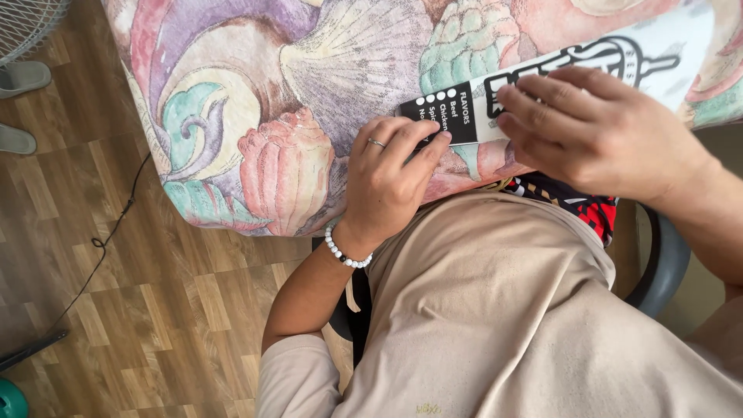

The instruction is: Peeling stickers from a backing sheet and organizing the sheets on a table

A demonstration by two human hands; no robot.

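A flat white and black printed card or paper packet point(658, 58) lies on a table covered with a seashell-patterned cloth point(309, 70). My left hand point(391, 178), wearing a ring and a white bead bracelet, presses its fingertips on the packet's black end at the table edge. My right hand point(596, 128) lies palm down on the packet's middle, fingers pressing its surface. Neither hand lifts it.
I sit on a dark chair point(662, 267), beige trousers point(526, 310) below the table edge. Wooden floor point(116, 271) on the left carries a thin black cable point(101, 248), sandals point(23, 77) and a fan guard point(27, 19) at the top corner.
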